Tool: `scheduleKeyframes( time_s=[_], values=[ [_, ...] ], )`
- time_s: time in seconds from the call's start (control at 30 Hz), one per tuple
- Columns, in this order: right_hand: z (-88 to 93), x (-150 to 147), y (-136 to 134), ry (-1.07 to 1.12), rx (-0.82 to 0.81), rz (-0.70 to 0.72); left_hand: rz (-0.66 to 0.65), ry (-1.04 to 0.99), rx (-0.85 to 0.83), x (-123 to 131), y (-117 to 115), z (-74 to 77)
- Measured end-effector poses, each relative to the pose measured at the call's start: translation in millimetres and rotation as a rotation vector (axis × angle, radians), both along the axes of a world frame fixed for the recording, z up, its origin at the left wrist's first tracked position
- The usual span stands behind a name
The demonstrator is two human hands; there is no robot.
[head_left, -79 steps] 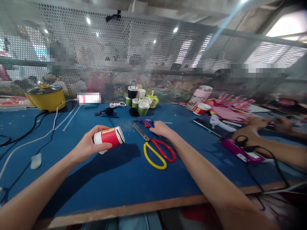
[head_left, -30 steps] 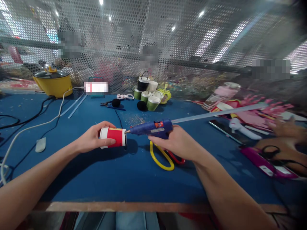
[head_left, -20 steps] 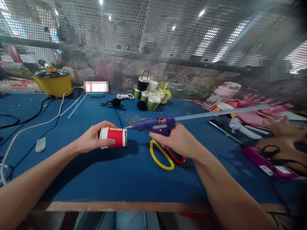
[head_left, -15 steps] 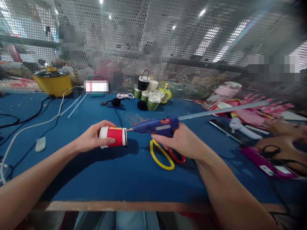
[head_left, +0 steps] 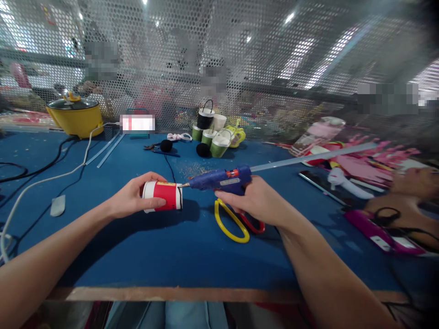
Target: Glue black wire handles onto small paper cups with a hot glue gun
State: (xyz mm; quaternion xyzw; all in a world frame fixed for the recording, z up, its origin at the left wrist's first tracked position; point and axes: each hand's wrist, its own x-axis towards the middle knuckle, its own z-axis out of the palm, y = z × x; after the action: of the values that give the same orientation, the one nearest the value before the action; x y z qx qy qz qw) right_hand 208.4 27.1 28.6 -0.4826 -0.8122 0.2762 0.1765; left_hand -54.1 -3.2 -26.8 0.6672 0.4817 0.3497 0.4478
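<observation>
My left hand (head_left: 128, 199) grips a red and white paper cup (head_left: 163, 195) held on its side above the blue table (head_left: 164, 256), mouth turned right. My right hand (head_left: 255, 203) is closed round a blue glue gun (head_left: 222, 179) with a long clear glue stick (head_left: 308, 158) jutting out behind it. The gun's metal nozzle touches the cup's rim at its upper right edge. Scissors with yellow and red handles (head_left: 236, 226) lie on the table just under my right hand.
A yellow electric pot (head_left: 75, 116) and cables (head_left: 41, 178) sit at the far left. Small green, black and white cups (head_left: 211, 132) cluster by the perforated metal screen (head_left: 219, 59). Another person's hands (head_left: 408, 201), a pink device (head_left: 380, 230), a phone and pink foam pieces (head_left: 363, 160) fill the right side.
My right hand picked the glue gun up off the table and brought its nozzle to the cup's rim. The cup was lowered slightly and turned level; the nozzle has shifted slightly along the rim.
</observation>
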Motion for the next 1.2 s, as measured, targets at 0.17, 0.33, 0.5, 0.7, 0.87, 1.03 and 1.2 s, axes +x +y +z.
scheduleKeyframes(
  time_s=[0.17, 0.33, 0.5, 0.7, 0.87, 1.03, 1.2],
  values=[
    [2.1, -0.4, -1.4, 0.016, 0.008, 0.008, -0.017, 0.005, 0.0, -0.4, 0.9, -0.8],
    [2.3, 0.3, -2.1, 0.025, -0.062, 0.01, -0.023, 0.008, 0.002, -1.1, 0.7, -1.8],
    [2.5, -0.9, 0.1, 0.018, -0.061, 0.018, -0.017, 0.009, 0.005, -0.3, 0.0, -0.5],
    [2.1, -0.9, 1.3, 0.109, -0.044, 0.016, -0.007, 0.02, 0.018, -0.9, 0.5, -0.4],
    [0.9, 2.0, 1.7, 0.172, -0.164, 0.042, 0.005, -0.003, 0.009, -0.8, 0.2, -0.2],
    [0.2, 1.2, 3.2, 0.179, -0.204, 0.074, 0.021, -0.005, 0.0, 0.4, -1.6, 1.3],
    [-1.4, 1.1, 4.5, 0.202, -0.183, 0.024, 0.03, -0.017, 0.003, -0.3, -1.7, 2.2]
  ],
)
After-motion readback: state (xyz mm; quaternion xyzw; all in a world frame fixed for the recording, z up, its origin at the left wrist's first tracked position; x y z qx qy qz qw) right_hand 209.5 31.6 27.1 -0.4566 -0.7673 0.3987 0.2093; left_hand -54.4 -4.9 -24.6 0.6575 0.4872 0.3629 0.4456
